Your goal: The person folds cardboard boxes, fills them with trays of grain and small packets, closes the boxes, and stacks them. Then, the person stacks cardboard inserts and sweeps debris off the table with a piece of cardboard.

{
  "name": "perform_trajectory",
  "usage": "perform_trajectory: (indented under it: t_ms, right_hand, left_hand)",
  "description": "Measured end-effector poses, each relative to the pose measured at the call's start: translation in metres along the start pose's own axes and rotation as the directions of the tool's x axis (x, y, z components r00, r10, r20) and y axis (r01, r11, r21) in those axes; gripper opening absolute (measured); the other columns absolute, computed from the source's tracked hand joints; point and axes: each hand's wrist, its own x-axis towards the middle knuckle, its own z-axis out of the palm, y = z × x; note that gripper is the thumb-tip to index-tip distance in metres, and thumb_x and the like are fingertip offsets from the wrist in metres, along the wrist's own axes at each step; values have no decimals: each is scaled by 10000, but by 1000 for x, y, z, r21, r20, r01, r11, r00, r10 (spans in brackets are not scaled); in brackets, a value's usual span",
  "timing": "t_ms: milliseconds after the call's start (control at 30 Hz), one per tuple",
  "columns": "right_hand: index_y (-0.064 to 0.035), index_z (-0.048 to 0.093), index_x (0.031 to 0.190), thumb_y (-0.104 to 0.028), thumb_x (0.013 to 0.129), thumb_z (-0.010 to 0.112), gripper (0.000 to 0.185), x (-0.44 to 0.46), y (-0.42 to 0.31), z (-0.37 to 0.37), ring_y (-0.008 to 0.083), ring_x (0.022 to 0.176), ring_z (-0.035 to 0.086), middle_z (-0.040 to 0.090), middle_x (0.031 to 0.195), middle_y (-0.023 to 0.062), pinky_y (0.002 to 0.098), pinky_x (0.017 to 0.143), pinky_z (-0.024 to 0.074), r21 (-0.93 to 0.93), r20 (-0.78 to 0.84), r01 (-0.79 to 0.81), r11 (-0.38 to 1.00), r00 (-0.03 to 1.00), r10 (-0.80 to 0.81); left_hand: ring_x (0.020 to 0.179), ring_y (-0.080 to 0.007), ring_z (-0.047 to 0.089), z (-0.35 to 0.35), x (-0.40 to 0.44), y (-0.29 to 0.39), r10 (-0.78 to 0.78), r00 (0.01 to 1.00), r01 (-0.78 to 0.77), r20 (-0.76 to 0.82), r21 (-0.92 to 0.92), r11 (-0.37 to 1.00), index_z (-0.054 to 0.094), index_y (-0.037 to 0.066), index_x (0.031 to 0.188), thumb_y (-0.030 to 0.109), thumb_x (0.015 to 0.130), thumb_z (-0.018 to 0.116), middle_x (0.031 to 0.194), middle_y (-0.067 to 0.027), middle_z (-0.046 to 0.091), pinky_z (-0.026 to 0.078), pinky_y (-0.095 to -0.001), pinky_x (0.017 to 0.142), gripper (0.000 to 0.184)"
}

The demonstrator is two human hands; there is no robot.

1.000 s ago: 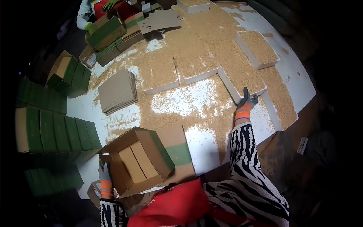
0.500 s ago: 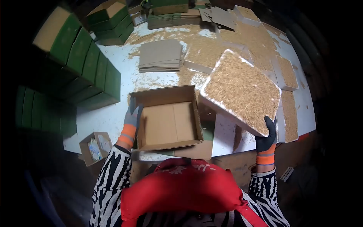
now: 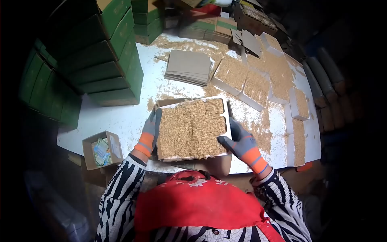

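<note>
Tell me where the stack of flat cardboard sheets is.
In the head view, the stack lies upper-middle on the white table, left of the other filled trays and beyond the tray in the right hand.

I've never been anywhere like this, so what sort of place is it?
Probably a packing workshop: green cartons are stacked at the left, cardboard sheets lie piled on the table, and white-edged trays hold tan, grain-like bits.

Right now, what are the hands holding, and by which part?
The right hand holds the white rectangular tray of tan flakes by its right edge. The left hand is at the left side of the brown cardboard box; its grip is unclear.
</note>
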Motion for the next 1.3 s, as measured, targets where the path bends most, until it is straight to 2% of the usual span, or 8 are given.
perform_trajectory:
  t_ms: [67, 233, 467, 567, 700, 867, 1033, 1300]
  right_hand:
    - [-73, 572, 1176, -502, 773, 639, 592, 15, -20, -16, 326, 883, 633, 672, 912, 143, 396, 787, 496, -646, 200, 21, 763, 969, 142]
    - [-110, 722, 833, -520, 751, 648, 424, 73, -25, -21, 315, 834, 652, 681, 834, 150, 388, 760, 507, -824, 431, 269, 499, 869, 244]
    - [-36, 649, 1075, -295, 844, 668, 347, 292, 4, -37, 113, 723, 608, 676, 871, 29, 260, 626, 502, 159, 516, 45, 986, 848, -122]
    - [-19, 425, 1350, -433, 757, 721, 781, 432, 97, 25, 294, 1192, 496, 511, 1301, 185, 402, 970, 419, -196, 327, 614, 765, 776, -539]
    - [21, 288, 1409, -571, 683, 704, 1025, 467, 141, 73, 407, 1331, 282, 327, 1431, 247, 426, 1112, 220, -807, 333, 447, 387, 884, -327]
    - [28, 413, 1309, -252, 834, 575, 574, 395, 146, 90, 371, 1163, 498, 491, 1282, 235, 423, 950, 434, -801, 421, 571, 183, 753, -507]
    - [-52, 450, 1317, -158, 915, 482, 418, 348, 83, 44, 358, 1108, 548, 544, 1249, 199, 414, 926, 448, -650, 311, 622, 436, 742, -594]
    - [53, 576, 1121, -195, 962, 457, 318, 279, 82, -29, 207, 947, 592, 643, 1058, 163, 318, 854, 453, -202, -156, 419, 885, 879, -451]
  left_hand:
    - [1019, -128, 550, -8, 6, -11, 104, 994, -105, 16, 117, 988, 482, 3, 1304, 375, 940, 530, 1152, -113, 597, 456, -258, 843, 523]
    - [1138, -174, 500, -10, 3, -15, 247, 969, -230, -4, 352, 907, 426, -28, 1336, 302, 951, 518, 1268, -141, 532, 382, -276, 973, 515]
    - [1059, -220, 566, -48, -28, 8, 665, 704, -425, -249, 603, 675, 588, -5, 1146, 81, 894, 574, 1129, -143, 605, 446, -295, 910, 267]
    - [996, -206, 593, -128, -67, 8, 725, 562, -134, -398, 821, 555, 614, -6, 1116, 61, 897, 549, 1053, -124, 641, 448, -288, 888, 238]
    - [919, -272, 620, -234, -105, -22, 615, 425, 295, -665, 743, 600, 640, 33, 1047, 182, 844, 612, 997, -150, 652, 479, -339, 815, 253]
    - [1048, -302, 570, -259, -78, -28, 323, 613, 622, -721, 692, 366, 650, 135, 1045, 426, 754, 647, 1098, -124, 623, 437, -389, 899, 411]
    - [1056, -331, 553, -246, -42, -31, 258, 785, 610, -564, 776, -161, 631, 159, 1121, 364, 789, 601, 1100, -120, 596, 435, -417, 911, 391]
    - [937, -306, 616, -291, -69, -34, 272, 731, 546, -626, 775, 317, 691, 130, 981, 356, 799, 600, 985, -138, 666, 478, -390, 829, 304]
